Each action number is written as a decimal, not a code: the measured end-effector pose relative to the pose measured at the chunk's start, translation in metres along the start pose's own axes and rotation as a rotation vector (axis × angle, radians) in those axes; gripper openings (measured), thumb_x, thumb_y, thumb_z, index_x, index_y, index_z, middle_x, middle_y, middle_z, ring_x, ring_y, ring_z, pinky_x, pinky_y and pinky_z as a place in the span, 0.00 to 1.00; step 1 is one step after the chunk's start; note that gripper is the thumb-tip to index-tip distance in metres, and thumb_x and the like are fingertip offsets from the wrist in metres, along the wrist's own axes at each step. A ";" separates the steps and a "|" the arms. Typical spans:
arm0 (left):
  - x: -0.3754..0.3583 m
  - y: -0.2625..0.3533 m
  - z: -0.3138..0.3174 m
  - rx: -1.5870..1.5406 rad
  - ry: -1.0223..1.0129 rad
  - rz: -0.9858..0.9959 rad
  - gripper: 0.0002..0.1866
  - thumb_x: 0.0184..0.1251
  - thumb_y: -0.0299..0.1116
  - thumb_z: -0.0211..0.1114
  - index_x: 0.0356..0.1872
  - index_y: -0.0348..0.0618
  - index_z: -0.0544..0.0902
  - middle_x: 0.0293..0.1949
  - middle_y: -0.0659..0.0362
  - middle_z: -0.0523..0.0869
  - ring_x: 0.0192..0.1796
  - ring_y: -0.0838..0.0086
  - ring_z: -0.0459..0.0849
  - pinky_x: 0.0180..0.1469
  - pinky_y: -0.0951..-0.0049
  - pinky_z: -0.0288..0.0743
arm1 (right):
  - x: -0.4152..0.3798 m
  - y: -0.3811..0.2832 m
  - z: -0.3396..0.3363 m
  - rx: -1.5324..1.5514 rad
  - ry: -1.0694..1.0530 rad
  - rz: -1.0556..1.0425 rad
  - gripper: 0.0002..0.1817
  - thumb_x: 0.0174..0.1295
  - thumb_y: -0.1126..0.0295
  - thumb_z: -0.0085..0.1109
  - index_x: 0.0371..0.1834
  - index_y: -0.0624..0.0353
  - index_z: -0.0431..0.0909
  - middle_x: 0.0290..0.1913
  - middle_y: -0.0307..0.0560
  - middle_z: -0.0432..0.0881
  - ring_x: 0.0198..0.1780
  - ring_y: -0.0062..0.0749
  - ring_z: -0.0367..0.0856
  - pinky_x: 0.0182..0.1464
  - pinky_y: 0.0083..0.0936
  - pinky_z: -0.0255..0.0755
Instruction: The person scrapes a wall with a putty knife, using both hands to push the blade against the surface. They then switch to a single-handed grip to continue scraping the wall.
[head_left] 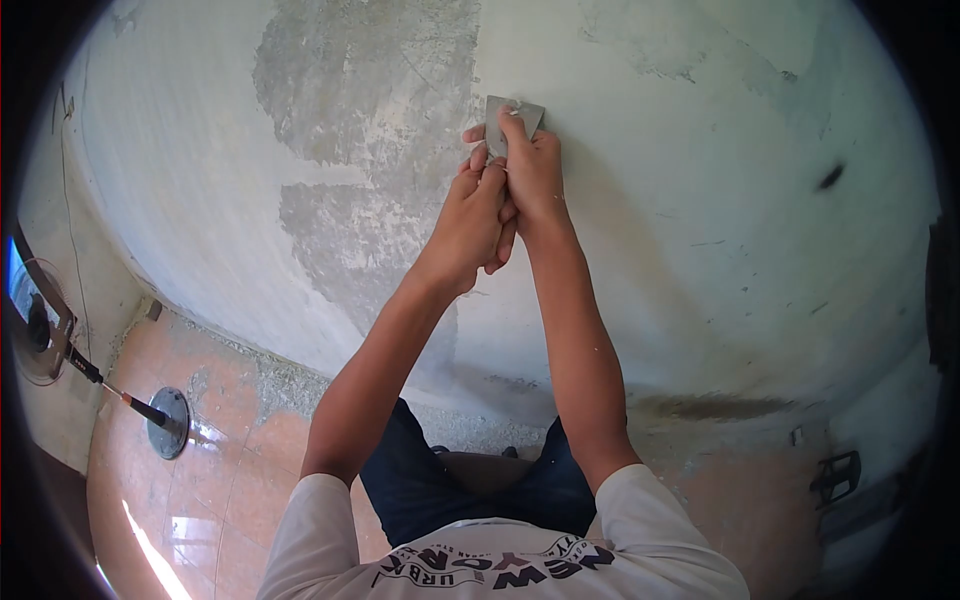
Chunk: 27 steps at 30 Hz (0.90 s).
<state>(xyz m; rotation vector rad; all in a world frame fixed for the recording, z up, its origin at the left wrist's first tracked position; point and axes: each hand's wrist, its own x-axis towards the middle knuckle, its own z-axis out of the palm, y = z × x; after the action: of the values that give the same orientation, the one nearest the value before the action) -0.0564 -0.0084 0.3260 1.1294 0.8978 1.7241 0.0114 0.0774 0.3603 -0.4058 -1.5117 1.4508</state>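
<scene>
A scraper (530,112) with a flat grey metal blade lies against the wall (700,200), its edge at the border between bare grey plaster and pale paint. My right hand (535,178) is closed on it, the thumb pressed along the blade. Just below and to the left, my left hand (468,222) is closed against the right hand and the scraper's lower part. The handle is hidden by my fingers. Small pale flakes cling to my fingers and the blade.
A standing fan (40,320) is at the left, its round base (168,422) on the tiled floor (240,480). Scraped debris (285,390) lies along the wall's foot. At the lower right is a dark frame-like object (836,478).
</scene>
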 end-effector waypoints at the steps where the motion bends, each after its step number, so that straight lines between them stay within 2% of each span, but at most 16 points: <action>1: 0.002 -0.002 -0.003 -0.007 -0.021 -0.004 0.17 0.92 0.44 0.46 0.43 0.43 0.73 0.25 0.65 0.71 0.13 0.81 0.69 0.10 0.77 0.55 | 0.000 -0.002 0.001 -0.004 0.008 0.006 0.28 0.83 0.50 0.51 0.42 0.68 0.86 0.25 0.43 0.83 0.29 0.34 0.88 0.32 0.31 0.82; 5: -0.005 -0.012 -0.002 -0.010 -0.037 0.010 0.14 0.92 0.44 0.46 0.49 0.45 0.73 0.26 0.65 0.71 0.13 0.81 0.69 0.10 0.77 0.55 | -0.009 0.004 -0.001 -0.021 0.022 0.034 0.28 0.83 0.50 0.51 0.42 0.68 0.86 0.25 0.45 0.83 0.29 0.35 0.88 0.32 0.33 0.82; 8: -0.004 -0.014 -0.004 -0.033 -0.001 -0.006 0.14 0.92 0.44 0.47 0.48 0.46 0.73 0.26 0.65 0.72 0.13 0.81 0.69 0.10 0.78 0.56 | -0.001 0.011 -0.001 -0.027 -0.002 -0.005 0.28 0.83 0.51 0.51 0.42 0.69 0.87 0.26 0.45 0.84 0.29 0.35 0.87 0.30 0.32 0.81; 12: 0.007 0.012 -0.005 -0.045 -0.005 0.098 0.12 0.92 0.43 0.47 0.52 0.46 0.72 0.26 0.66 0.72 0.14 0.81 0.70 0.10 0.78 0.58 | 0.009 -0.019 0.015 -0.075 -0.020 -0.021 0.27 0.83 0.52 0.52 0.42 0.69 0.86 0.27 0.46 0.84 0.27 0.35 0.87 0.29 0.31 0.81; 15: 0.006 0.014 -0.005 -0.036 0.011 0.066 0.13 0.92 0.44 0.47 0.52 0.46 0.72 0.26 0.66 0.72 0.14 0.81 0.70 0.10 0.78 0.58 | 0.004 -0.026 0.017 -0.142 -0.030 -0.029 0.28 0.84 0.52 0.51 0.42 0.70 0.86 0.28 0.46 0.85 0.27 0.35 0.87 0.29 0.30 0.80; 20: -0.004 -0.012 -0.011 -0.051 -0.005 0.000 0.14 0.92 0.44 0.47 0.51 0.45 0.73 0.26 0.66 0.72 0.14 0.81 0.70 0.10 0.78 0.58 | 0.000 0.013 0.005 -0.088 -0.004 0.000 0.29 0.84 0.50 0.50 0.42 0.69 0.86 0.28 0.45 0.85 0.28 0.34 0.87 0.29 0.30 0.80; 27: 0.000 -0.006 -0.013 -0.053 -0.010 0.016 0.14 0.92 0.44 0.46 0.51 0.45 0.73 0.26 0.66 0.72 0.13 0.81 0.70 0.10 0.77 0.56 | -0.002 -0.004 0.012 -0.123 0.013 0.057 0.27 0.84 0.52 0.52 0.42 0.69 0.86 0.27 0.45 0.84 0.30 0.35 0.88 0.31 0.32 0.81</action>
<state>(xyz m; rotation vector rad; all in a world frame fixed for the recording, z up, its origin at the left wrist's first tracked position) -0.0671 -0.0075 0.3159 1.1123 0.8341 1.7433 0.0048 0.0680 0.3649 -0.5356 -1.5952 1.3999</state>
